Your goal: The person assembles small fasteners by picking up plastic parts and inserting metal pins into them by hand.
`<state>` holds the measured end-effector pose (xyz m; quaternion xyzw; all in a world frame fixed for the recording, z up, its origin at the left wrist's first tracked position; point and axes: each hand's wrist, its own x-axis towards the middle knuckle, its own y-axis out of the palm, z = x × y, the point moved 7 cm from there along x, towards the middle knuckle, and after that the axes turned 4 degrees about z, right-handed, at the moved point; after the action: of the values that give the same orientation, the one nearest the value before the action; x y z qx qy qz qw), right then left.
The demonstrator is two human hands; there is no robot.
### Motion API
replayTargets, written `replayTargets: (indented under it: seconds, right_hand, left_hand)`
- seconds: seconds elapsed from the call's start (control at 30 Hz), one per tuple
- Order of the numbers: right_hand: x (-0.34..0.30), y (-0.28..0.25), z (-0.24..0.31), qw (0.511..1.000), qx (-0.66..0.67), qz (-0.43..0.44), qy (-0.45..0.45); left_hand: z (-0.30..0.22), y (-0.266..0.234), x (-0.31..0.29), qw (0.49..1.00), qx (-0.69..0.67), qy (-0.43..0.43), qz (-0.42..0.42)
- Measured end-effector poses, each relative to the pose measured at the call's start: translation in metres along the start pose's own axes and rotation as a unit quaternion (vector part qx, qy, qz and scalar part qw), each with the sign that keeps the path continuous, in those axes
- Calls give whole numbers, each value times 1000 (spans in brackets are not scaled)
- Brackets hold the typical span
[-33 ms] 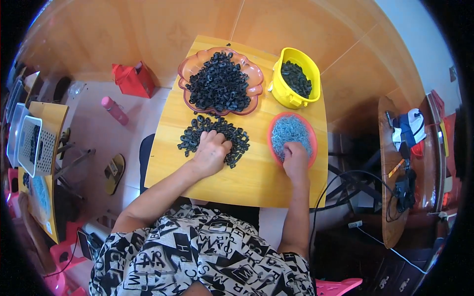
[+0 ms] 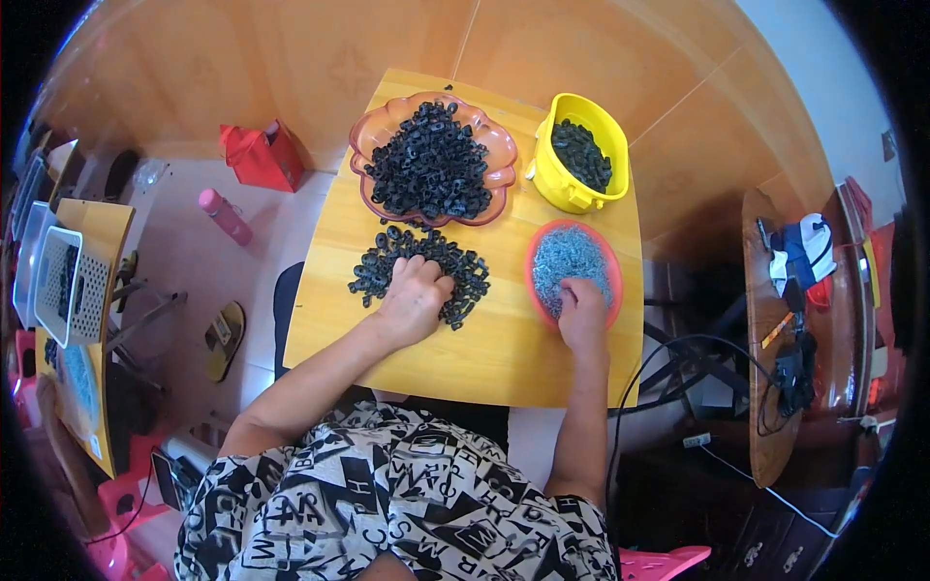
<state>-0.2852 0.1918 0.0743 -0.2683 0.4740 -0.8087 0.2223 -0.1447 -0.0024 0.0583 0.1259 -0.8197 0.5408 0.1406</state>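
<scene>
My left hand rests on a loose pile of small black plastic parts on the wooden table, its fingers curled down among them. What those fingers hold, if anything, is hidden. Over the near edge of a red oval dish is my right hand, fingertips pinched together at a heap of small silvery metal pieces, apparently screws. Anything in that pinch is too small to make out. Behind the pile, an orange, lobed-rim bowl is heaped with similar black parts.
A yellow bucket with black pieces stands at the table's back right. To the left, a red bag, a pink bottle and a sandal lie about the floor. A black cable hangs beside the table's right edge.
</scene>
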Motion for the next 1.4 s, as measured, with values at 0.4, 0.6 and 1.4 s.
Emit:
replayTargets:
  seconds: [0.4,0.6,1.4]
  right_hand:
    - [-4,2,-22,965,211,-5,158]
    - [-3,1,-24,939,290,15,182]
    - [-35,89,156,812,555,104,150]
  left_hand:
    - [28,-34,-38,908,-393,-111,-94]
    - [44,-4,-89,673,-692,-249,-75]
    - [34,14,-106,583,-771,-254,-20]
